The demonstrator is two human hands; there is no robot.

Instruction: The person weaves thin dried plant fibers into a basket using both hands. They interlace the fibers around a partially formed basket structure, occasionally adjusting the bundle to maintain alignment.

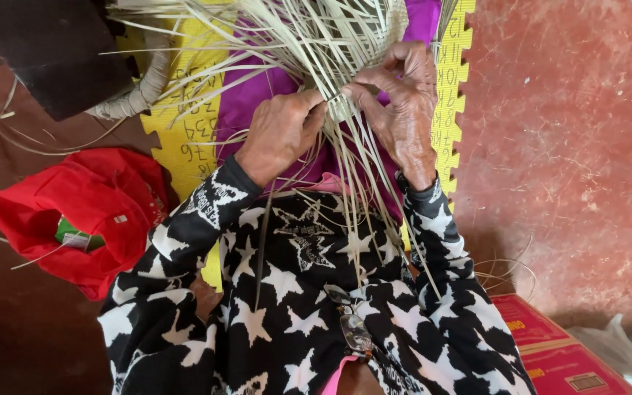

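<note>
- Glasses [352, 328] hang at the collar of a star-print top [294, 292].
- Left hand [281, 135] — clenched on pale strips [345, 157] over the lap.
- Right hand [402, 102] pinches the weave [330, 36] — strips fanning beyond, over a yellow mat [184, 139].
- Red bag [82, 212] lies left.

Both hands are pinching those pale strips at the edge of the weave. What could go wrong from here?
1. The left hand and right hand pinch thin strips close together; one might slip and loosen the woven part.
2. Long loose ends trail over the star-patterned sleeves and could snag.
3. The dry-looking strips may crack where bent.
</note>
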